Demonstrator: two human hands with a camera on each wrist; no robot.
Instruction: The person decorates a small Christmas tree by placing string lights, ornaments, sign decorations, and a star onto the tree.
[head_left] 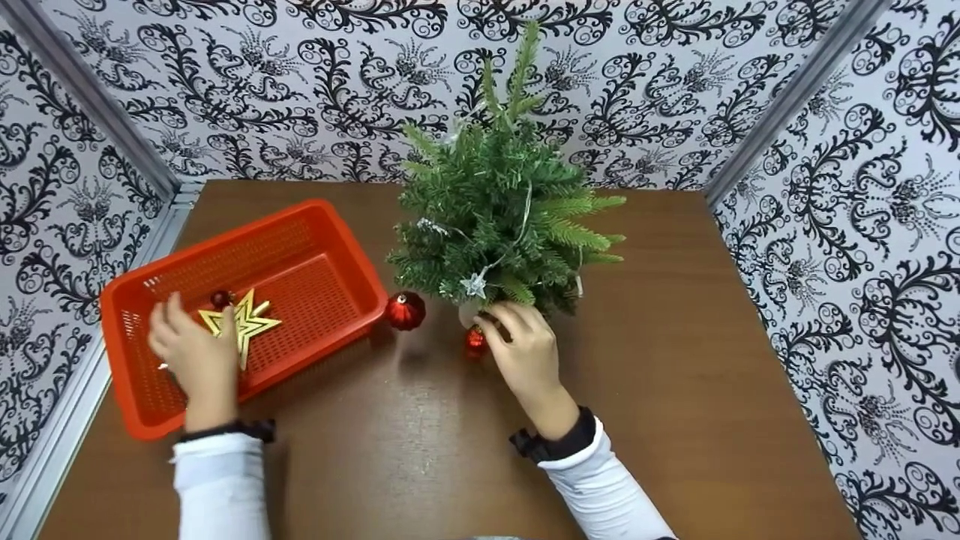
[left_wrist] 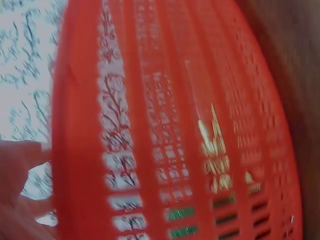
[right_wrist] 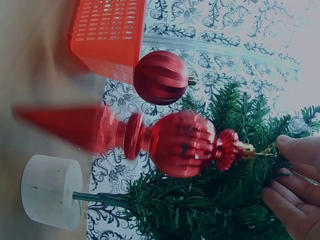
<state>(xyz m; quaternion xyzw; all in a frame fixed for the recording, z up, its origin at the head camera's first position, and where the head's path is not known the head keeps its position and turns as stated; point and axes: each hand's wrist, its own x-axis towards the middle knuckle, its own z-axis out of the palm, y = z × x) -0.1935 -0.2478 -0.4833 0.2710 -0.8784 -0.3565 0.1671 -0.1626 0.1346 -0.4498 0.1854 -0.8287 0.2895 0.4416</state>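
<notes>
At far left, the red plastic basket (head_left: 315, 300) sits slanted on the wooden tabletop (head_left: 660, 360). The left hand (head_left: 193, 349) hangs over its left part with fingers loosely bent and apart, pinching nothing that can be made out (it is blurred). A gold star (head_left: 251, 328) and a small dark red bauble (head_left: 221, 299) lie inside, close by; taking the star by its edge, clear of the points, would probably be safest.

Next comes the ribbed red ball (head_left: 406, 310), hanging just beside the basket's right corner; what it hangs from is unclear. It is best not knocked.

Right of it, the red finial ornament (right_wrist: 182, 145) dangles cap up, point down, in front of the artificial Christmas tree (head_left: 495, 217). The right hand (head_left: 525, 341) pinches its hanging loop between thumb and fingers. The step in hand appears to be hanging it: a good way is to open the loop, slide it well onto a firm twig, and let go only once the twig bears the weight. The light string (head_left: 525, 214) could snag the loop, so steer around it.

No brand, label or writing can be read; the patterned walls (head_left: 360, 82) carry only scrollwork.
</notes>
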